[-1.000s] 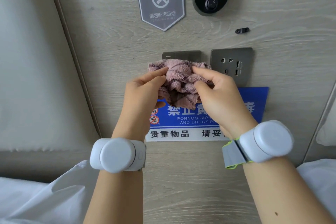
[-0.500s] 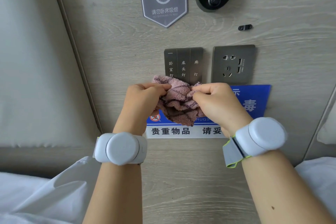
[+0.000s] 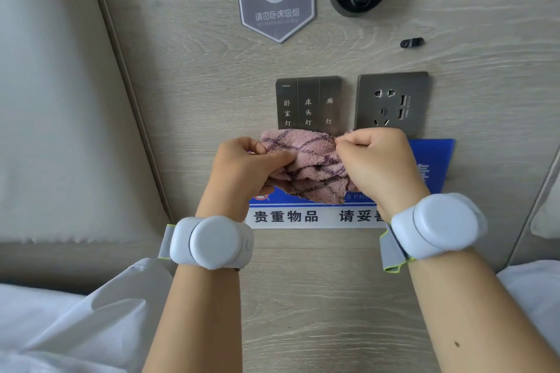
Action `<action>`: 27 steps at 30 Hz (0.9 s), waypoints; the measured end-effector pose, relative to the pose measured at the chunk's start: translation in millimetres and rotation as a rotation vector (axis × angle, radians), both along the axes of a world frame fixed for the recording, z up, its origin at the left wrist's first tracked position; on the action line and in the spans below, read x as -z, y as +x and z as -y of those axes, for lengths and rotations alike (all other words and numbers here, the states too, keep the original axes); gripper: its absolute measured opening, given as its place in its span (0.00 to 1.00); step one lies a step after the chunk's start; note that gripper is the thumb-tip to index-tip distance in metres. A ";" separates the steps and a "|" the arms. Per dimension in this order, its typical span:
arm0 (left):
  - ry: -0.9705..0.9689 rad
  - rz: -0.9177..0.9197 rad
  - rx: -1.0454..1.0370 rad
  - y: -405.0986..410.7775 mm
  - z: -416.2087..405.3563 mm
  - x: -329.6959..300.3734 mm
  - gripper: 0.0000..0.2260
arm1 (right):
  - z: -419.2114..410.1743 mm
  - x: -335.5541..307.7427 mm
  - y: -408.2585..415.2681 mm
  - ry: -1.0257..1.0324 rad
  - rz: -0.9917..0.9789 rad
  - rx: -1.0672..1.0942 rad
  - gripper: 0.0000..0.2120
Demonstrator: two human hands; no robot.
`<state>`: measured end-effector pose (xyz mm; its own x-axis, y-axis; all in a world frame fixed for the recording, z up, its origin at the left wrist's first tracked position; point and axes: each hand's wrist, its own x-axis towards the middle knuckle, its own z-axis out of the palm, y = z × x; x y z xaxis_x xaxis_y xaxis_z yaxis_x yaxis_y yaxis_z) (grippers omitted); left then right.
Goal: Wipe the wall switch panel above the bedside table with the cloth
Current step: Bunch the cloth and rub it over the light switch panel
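Pink cloth (image 3: 306,160) dropped off three-gang switch panel (image 3: 308,104) since a second ago, panel now uncovered; left hand (image 3: 242,166) and right hand (image 3: 378,160) both pinching cloth, likely regathering for next pass

Soft, even daylight, faint shadows, sharp focus, wide-angle bowing at edges.

A: Between the hands, the fluffy pink cloth (image 3: 306,160) carries a dark purple grid of lines.

B: Above it, the dark grey three-key switch panel (image 3: 308,104) has pale lettering; behind the hands, a blue-and-white sign (image 3: 303,215).
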<state>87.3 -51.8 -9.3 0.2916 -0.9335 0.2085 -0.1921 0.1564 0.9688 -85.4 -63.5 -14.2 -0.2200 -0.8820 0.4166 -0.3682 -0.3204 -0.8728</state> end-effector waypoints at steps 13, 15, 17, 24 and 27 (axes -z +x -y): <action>-0.058 0.024 -0.188 11.6 6.3 3.5 0.18 | 2.7 9.7 11.9 -0.024 -0.021 -0.049 0.07; -0.062 0.009 -0.210 16.0 7.8 3.6 0.17 | 4.4 12.0 15.9 -0.038 -0.013 -0.094 0.08; -0.060 0.002 -0.216 16.7 8.8 4.2 0.16 | 4.9 13.0 17.6 -0.042 -0.008 -0.108 0.08; -0.032 0.009 -0.159 4.7 11.6 6.7 0.17 | 4.0 7.6 4.0 -0.035 0.018 -0.020 0.07; -0.045 0.011 -0.145 -4.4 12.8 8.7 0.16 | 4.3 4.8 -1.8 -0.045 0.011 0.035 0.10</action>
<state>82.9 -64.6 -18.0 0.4201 -0.8715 0.2529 -0.2268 0.1690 0.9592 -87.2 -67.8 -19.0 -0.2549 -0.8543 0.4531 -0.3704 -0.3465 -0.8618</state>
